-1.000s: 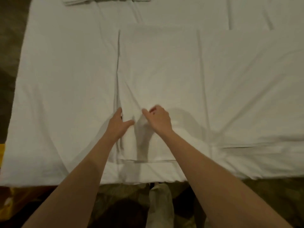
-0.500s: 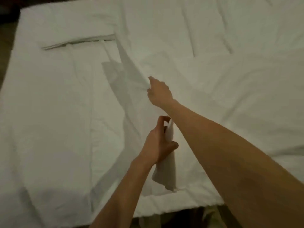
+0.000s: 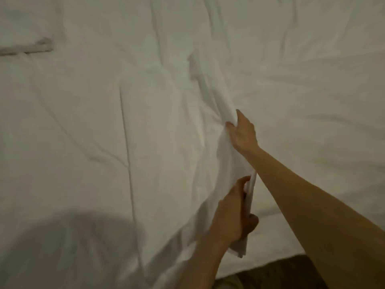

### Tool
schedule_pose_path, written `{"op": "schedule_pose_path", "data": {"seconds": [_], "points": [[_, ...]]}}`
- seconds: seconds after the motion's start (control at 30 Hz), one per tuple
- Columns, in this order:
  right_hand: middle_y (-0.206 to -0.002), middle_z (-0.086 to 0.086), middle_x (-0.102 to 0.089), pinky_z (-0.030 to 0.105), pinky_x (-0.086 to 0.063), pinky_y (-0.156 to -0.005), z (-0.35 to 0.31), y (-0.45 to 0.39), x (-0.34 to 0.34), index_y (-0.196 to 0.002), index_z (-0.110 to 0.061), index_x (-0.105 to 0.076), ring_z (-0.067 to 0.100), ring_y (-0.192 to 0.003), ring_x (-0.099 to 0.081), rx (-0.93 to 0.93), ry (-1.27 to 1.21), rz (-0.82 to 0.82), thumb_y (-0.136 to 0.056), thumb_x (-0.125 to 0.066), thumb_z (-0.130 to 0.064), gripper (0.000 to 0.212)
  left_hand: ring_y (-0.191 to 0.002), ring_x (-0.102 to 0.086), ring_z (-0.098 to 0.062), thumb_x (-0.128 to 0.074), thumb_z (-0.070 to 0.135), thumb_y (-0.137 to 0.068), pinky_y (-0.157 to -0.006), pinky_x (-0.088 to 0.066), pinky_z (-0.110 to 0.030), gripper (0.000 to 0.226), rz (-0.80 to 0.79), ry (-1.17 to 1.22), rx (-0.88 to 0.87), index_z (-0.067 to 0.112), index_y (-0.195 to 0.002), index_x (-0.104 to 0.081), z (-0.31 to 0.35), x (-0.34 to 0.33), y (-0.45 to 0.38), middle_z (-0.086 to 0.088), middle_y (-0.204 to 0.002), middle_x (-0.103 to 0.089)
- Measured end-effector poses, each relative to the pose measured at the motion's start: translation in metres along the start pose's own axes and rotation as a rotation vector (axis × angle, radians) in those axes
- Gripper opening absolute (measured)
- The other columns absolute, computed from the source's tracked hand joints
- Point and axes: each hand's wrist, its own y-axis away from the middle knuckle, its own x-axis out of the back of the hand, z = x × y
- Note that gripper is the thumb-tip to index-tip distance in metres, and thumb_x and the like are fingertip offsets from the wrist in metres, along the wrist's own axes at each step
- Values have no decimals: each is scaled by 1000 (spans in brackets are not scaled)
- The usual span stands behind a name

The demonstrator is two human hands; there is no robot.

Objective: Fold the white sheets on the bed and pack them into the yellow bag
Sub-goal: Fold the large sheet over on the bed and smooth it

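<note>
The white sheet (image 3: 227, 163) is seen as thin, matt woven cloth, softly creased; the bed (image 3: 312, 101) is covered in similar wrinkled matt fabric.

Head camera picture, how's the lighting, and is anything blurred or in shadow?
Head view: dim, warm light; a soft dark shadow falls on the sheet at lower left; the fabric near the left hand and right hand looks smeared.

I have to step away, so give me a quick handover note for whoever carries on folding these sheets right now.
Left hand: grip pinches the near edge of the white sheet, lifted off the bed.
Right hand: grip holds the same edge farther along.
A folded piece lies at the far left.
Done: the sheet is gathered along one edge.
Left: finish folding it, then pack the sheets. The yellow bag is out of view.
</note>
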Motion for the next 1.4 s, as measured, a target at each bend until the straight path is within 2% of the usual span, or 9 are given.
{"op": "schedule_pose_path", "data": {"seconds": [0.13, 0.23, 0.33, 0.43, 0.57, 0.73, 1.13, 1.3, 1.4], "points": [[-123, 12, -60, 32, -42, -83, 64, -11, 8, -127, -8, -52, 29, -107, -57, -345, -160, -76, -94, -52, -19, 35, -104, -53, -10, -72, 30, -83, -89, -44, -19, 71, -71, 2, 131, 33, -143, -34, -29, -24, -9, 8, -122, -48], [-101, 12, -65, 31, -45, -74, 90, 1, 8, -101, -9, -64, 29, -94, -62, -493, -204, -215, -87, -63, -27, 23, -107, -54, -20, -70, 19, -81, -84, -39, -8, 43, 466, -10, 166, 21, -121, -55, -69, 16, 8, -5, -119, -55], [-102, 13, -68, 37, -52, -84, 105, 22, 4, -105, -6, -67, 30, -96, -65, -543, -238, -230, -83, -69, -33, 35, -115, -51, -39, -63, 33, -69, -103, -31, -32, 66, 814, -230, 360, -5, -123, -55, -122, 79, 30, -26, -121, -57], [-110, 15, -68, 46, -52, -92, 109, 40, 0, -115, -1, -64, 34, -101, -65, -538, -244, -227, -83, -71, -34, 47, -114, -56, -36, -73, 28, -81, -100, -43, -44, 65, 718, -8, 604, -7, -130, -49, -140, 120, 43, -27, -125, -58], [-111, 19, -66, 42, -52, -86, 100, 49, 1, -117, 1, -62, 33, -96, -64, -510, -227, -238, -87, -69, -27, 42, -99, -62, -24, -70, 17, -86, -92, -49, -36, 39, 658, 261, 556, -1, -119, -61, -134, 125, 34, -12, -112, -65], [-105, 18, -63, 34, -46, -78, 88, 59, 0, -119, 5, -60, 26, -89, -59, -512, -306, -229, -88, -69, -22, 42, -91, -69, -30, -76, 26, -81, -88, -55, -45, 42, 605, 478, 574, -2, -111, -66, -143, 132, 35, -16, -101, -71], [-124, 16, -61, 45, -47, -98, 106, 73, -4, -126, 0, -58, 36, -113, -58, -532, -78, -225, -84, -71, -33, 55, -92, -64, -28, -67, 19, -89, -85, -53, -41, 17, 570, 484, 625, 7, -101, -65, -175, 135, 54, -19, -110, -67], [-102, 13, -63, 29, -48, -73, 66, 56, 6, -111, -4, -64, 25, -92, -60, -382, -163, -266, -87, -69, -21, 30, -99, -57, -21, -72, 9, -82, -94, -47, -35, 50, 832, 229, 413, 9, -125, -46, -155, 145, 49, -13, -122, -56], [-91, 15, -61, 24, -46, -62, 17, 52, -8, -90, -7, -64, 23, -83, -57, -197, -127, -307, -89, -64, -14, 7, -101, -52, -14, -69, 22, -87, -91, -46, -29, 54, 875, 114, 208, 12, -133, -45, -107, 150, 36, -2, -124, -48]]}}
